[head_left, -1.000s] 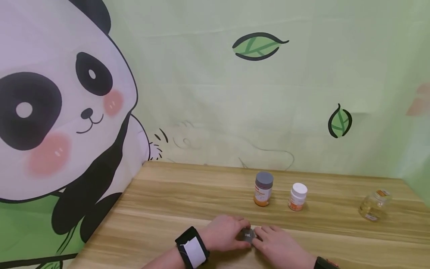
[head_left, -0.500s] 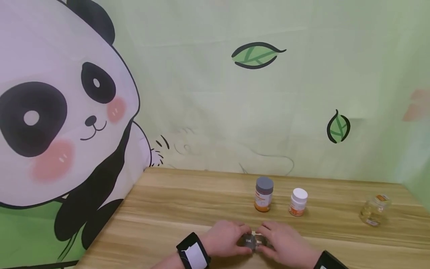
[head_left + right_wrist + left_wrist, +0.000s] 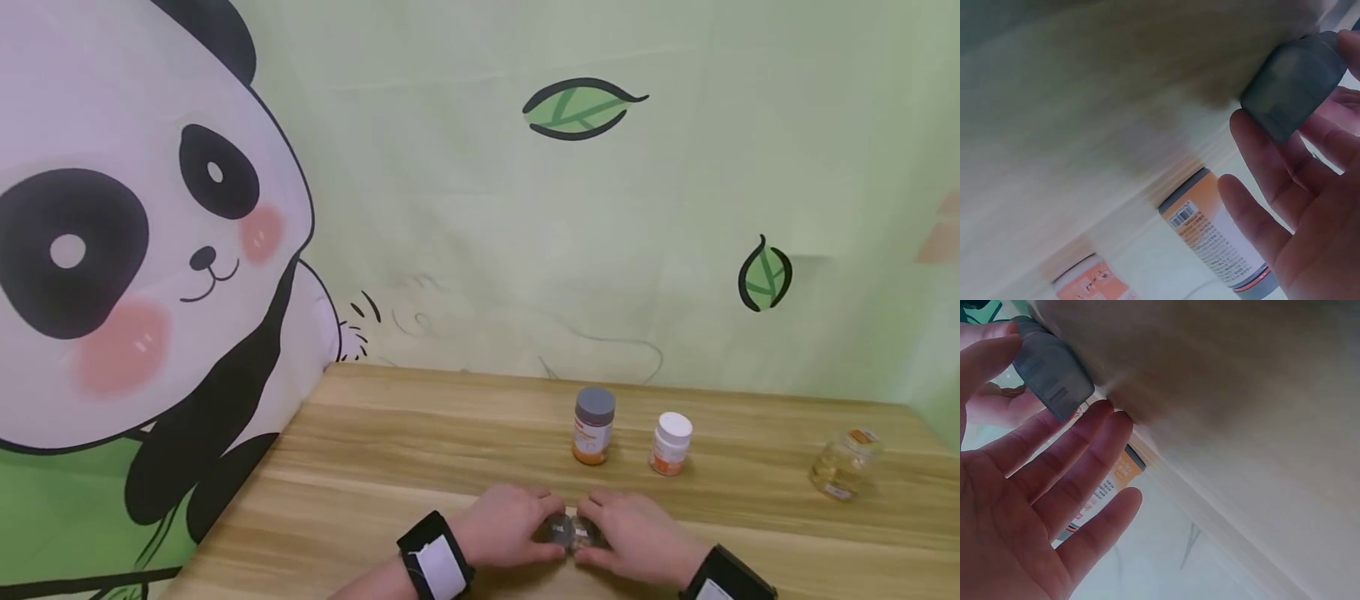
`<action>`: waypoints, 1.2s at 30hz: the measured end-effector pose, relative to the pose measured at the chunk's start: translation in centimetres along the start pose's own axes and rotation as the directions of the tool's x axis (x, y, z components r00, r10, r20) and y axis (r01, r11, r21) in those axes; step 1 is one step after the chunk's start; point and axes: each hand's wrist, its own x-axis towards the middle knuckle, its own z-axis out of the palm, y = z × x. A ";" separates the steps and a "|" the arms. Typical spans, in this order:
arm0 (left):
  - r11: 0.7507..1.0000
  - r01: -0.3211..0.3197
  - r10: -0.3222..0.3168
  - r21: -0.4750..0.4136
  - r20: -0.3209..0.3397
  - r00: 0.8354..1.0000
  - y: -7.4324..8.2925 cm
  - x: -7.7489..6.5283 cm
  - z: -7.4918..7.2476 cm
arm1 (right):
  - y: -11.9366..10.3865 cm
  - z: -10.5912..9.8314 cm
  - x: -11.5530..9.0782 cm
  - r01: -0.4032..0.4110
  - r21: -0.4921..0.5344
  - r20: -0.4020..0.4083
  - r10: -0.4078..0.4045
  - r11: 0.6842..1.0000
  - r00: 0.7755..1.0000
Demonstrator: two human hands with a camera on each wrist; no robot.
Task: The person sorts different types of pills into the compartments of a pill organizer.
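Note:
In the head view my hands face each other low on the wooden table. My left hand (image 3: 513, 527) holds a small dark grey rounded piece (image 3: 557, 531) with light lettering on top, between thumb and fingers. A second dark piece (image 3: 582, 533), also lettered, is held by my right hand (image 3: 637, 537). The two pieces sit side by side at the fingertips. In the left wrist view one grey piece (image 3: 1054, 372) is close to the tabletop, the thumb on its near side. The right wrist view shows a grey piece (image 3: 1294, 84) at the fingertips; which kind of thing these are I cannot tell.
Behind my hands stand a grey-capped bottle with an orange base (image 3: 594, 427) and a smaller white-capped bottle (image 3: 671, 443). A clear jar of yellowish contents (image 3: 846, 467) stands at the far right. A panda-printed cloth (image 3: 480, 208) hangs behind the table (image 3: 420, 425).
My right hand has shifted slightly, and a second dark piece has come into sight under it beside the left one. The bottles and jar stand where they were; the head view tilts a little.

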 end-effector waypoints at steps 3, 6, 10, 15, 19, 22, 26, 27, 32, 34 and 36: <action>0.999 -0.015 0.015 0.049 -0.012 1.000 0.0 -0.2 -0.1 | 0.0 0.0 0.2 0.008 0.002 0.004 -0.008 1.000 1.000; 0.985 -0.056 0.060 0.165 -0.020 0.998 0.3 -0.3 -0.3 | 0.0 0.0 0.3 0.018 -0.001 0.004 -0.018 1.000 1.000; 0.925 -0.130 0.141 0.358 -0.005 0.990 0.7 -0.2 -0.6 | 0.1 0.1 0.2 0.031 -0.026 -0.015 -0.031 0.999 0.999; 0.878 -0.211 0.209 0.429 0.053 0.976 0.5 0.2 -0.9 | 0.1 0.3 0.0 0.049 -0.047 -0.036 -0.051 0.998 0.998; 0.862 -0.290 0.271 0.416 0.107 0.957 -0.2 0.7 -0.8 | 0.0 0.4 -0.2 0.043 -0.052 -0.035 -0.045 0.998 0.998; 0.856 -0.331 0.306 0.397 0.128 0.944 -0.7 1.0 -0.6 | 0.1 0.5 -0.2 0.035 -0.050 -0.031 -0.037 0.998 0.999; 0.863 -0.350 0.331 0.364 0.117 0.937 -1.0 1.2 -0.5 | 0.1 0.6 -0.3 0.035 -0.051 -0.037 -0.037 0.998 0.999; 0.867 -0.348 0.332 0.357 0.106 0.937 -1.1 1.2 -0.6 | 0.1 0.6 -0.3 0.036 -0.052 -0.041 -0.038 0.998 0.998; 0.907 -0.307 0.309 0.289 0.040 0.950 -1.6 1.2 -0.3 | 0.3 0.4 -0.3 0.043 -0.049 -0.052 -0.046 0.998 0.998; 0.943 -0.258 0.261 0.210 0.016 0.965 -1.8 1.3 -0.1 | 0.3 0.4 -0.3 0.048 -0.043 -0.054 -0.051 0.998 0.997; 0.980 -0.182 0.183 0.084 0.003 0.983 -2.1 1.4 0.0 | 0.3 0.3 -0.3 0.050 -0.039 -0.056 -0.053 0.998 0.997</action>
